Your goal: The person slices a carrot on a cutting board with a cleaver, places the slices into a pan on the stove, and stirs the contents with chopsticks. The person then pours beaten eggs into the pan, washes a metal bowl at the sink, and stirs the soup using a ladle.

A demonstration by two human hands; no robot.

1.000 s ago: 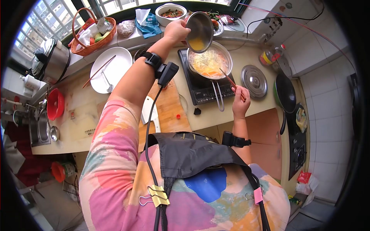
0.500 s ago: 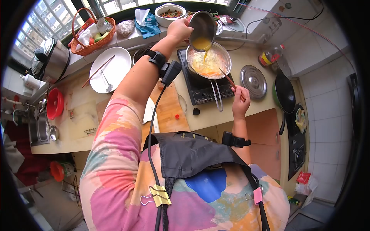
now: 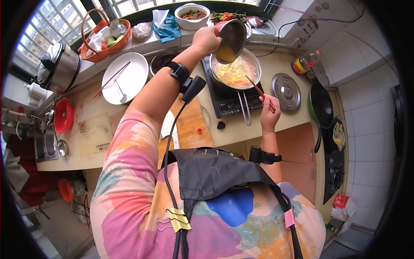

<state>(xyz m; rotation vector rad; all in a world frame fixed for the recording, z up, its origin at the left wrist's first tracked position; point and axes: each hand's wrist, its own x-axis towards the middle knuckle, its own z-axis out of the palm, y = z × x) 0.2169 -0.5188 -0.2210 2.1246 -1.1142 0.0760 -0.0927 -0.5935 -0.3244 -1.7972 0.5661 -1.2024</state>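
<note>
My left hand (image 3: 206, 39) grips the rim of a metal bowl (image 3: 235, 36), tilted over the pan, with yellow liquid at its lower edge. Beneath it the pan (image 3: 257, 77) sits on a black induction cooker (image 3: 220, 103), holding pale and orange shreds with yellow liquid on top. My right hand (image 3: 270, 108) is closed around a pair of brown chopsticks (image 3: 256, 87), whose tips reach the pan's right side. The pan's handle (image 3: 245, 108) points toward me, left of my right hand.
A round metal lid (image 3: 286, 92) lies right of the cooker, with a black wok (image 3: 321, 105) beyond. To the left are a cutting board (image 3: 194, 125) with a white knife (image 3: 167, 125), and a white plate (image 3: 133, 82). A bottle (image 3: 305, 64) stands at the back right.
The metal bowl in my left hand has tipped further and shifted slightly right over the pan. More yellow liquid lies on the shreds. My right hand has hardly moved.
</note>
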